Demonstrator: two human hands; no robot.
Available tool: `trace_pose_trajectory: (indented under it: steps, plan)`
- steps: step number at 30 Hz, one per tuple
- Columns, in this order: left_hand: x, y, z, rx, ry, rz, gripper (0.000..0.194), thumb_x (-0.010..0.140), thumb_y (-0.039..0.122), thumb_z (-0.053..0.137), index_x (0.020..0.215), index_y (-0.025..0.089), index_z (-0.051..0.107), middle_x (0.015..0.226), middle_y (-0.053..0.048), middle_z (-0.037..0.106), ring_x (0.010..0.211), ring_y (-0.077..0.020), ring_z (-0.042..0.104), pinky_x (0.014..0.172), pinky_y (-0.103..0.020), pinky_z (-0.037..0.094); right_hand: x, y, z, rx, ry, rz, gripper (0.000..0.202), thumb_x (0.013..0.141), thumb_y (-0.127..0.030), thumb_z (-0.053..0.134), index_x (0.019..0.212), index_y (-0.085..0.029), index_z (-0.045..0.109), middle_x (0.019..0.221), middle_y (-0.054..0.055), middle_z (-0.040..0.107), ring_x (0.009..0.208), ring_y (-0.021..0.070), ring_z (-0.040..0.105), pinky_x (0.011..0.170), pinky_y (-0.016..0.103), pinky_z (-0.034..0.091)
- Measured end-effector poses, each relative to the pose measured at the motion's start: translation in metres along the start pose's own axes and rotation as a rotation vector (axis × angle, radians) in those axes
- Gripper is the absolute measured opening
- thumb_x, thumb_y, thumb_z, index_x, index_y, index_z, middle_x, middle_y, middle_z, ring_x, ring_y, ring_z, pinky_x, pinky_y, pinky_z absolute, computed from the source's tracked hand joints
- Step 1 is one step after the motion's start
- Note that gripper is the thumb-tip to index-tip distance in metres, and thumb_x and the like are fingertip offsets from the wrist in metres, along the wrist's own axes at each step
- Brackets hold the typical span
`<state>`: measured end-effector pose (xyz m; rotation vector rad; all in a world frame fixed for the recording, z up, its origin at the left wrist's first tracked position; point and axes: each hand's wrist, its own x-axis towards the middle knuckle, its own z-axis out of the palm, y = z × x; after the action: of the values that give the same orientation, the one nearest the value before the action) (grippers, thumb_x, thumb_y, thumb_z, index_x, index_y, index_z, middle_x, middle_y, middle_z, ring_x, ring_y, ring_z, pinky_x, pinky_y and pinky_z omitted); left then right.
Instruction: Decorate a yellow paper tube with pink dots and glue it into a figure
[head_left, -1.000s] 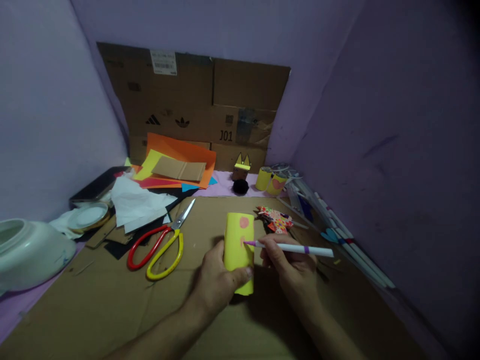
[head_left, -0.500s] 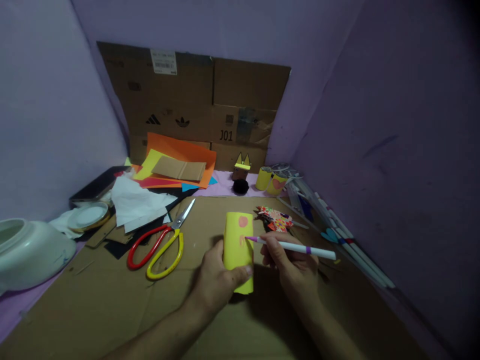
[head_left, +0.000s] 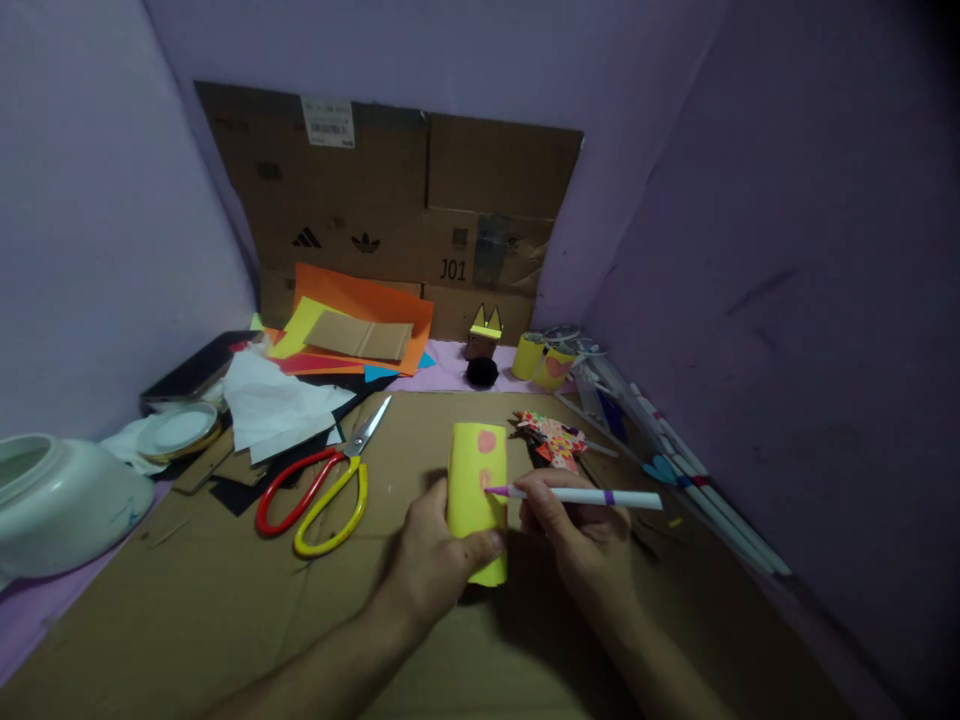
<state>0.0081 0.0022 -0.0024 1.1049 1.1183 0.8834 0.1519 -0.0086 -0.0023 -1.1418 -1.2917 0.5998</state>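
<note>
1. I have the yellow roll [head_left: 463,505] at the near middle of the cardboard sheet [head_left: 150,630], its length running near to far; whether it is lifted, I can't tell.
2. My left hand [head_left: 433,550] is clamped on the roll, thumb across the near end, the other fingers mostly hidden on its left side.
3. My right hand [head_left: 581,530] is closed on the marker [head_left: 600,496], its purple tip at the lower patch, apparently touching.
4. I judge the roll light, thin-walled and easily dented, not very slippery. I'd hold it low on the sides, lightly, off the drawn face.
5. My count: one roll in hand, bearing two pink patches; one marker; one pair of scissors [head_left: 352,462] to the left.
6. Farther off: two short yellow rolls [head_left: 529,357] at the far right, one eared figure [head_left: 481,346], one black ball [head_left: 481,373]. One white pot [head_left: 82,510] sits at left. The paper sheets [head_left: 390,295] overlap too much for me to count.
</note>
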Motion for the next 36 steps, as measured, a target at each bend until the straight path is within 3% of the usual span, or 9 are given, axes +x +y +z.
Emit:
trace_pose_trajectory:
  steps: [4,9,23,36]
  plan:
    - [-0.0001,-0.0009,-0.0005,0.026,0.014,-0.01,0.045,0.055,0.024,0.069,0.097,0.011,0.058,0.079,-0.006,0.064,0.065,-0.0166,0.055,0.058,-0.027,0.044,0.0003,-0.0002,0.0008,0.065,0.057,0.028,0.012,0.079,-0.026,0.063,0.074,-0.018,0.07,0.051,-0.002,0.062,0.042,0.0105,0.056,0.04,0.019,0.043]
    - [0.0007,-0.0009,-0.0003,-0.002,-0.013,-0.005,0.047,0.055,0.025,0.069,0.097,0.011,0.056,0.079,-0.006,0.064,0.066,-0.0169,0.055,0.058,-0.027,0.045,0.0,-0.0012,0.0013,0.051,0.003,0.01,0.014,0.079,-0.025,0.063,0.07,-0.017,0.071,0.049,-0.001,0.062,0.042,0.0111,0.056,0.04,0.02,0.045]
    - [0.0004,-0.0015,-0.0009,0.006,-0.015,0.011,0.051,0.056,0.028,0.07,0.102,0.01,0.056,0.087,-0.009,0.067,0.073,-0.0218,0.06,0.062,-0.03,0.046,-0.001,-0.002,0.0029,0.106,0.034,0.01,0.01,0.078,-0.025,0.064,0.077,-0.02,0.072,0.055,0.0,0.063,0.046,0.012,0.057,0.042,0.022,0.049]
    - [-0.0005,0.0008,0.0003,-0.014,0.0,-0.004,0.047,0.055,0.025,0.071,0.099,0.012,0.059,0.081,-0.005,0.066,0.069,-0.0188,0.059,0.06,-0.027,0.046,-0.0002,-0.003,0.0027,0.057,-0.021,-0.018,0.012,0.078,-0.024,0.063,0.075,-0.018,0.072,0.053,0.001,0.063,0.045,0.0129,0.057,0.042,0.023,0.049]
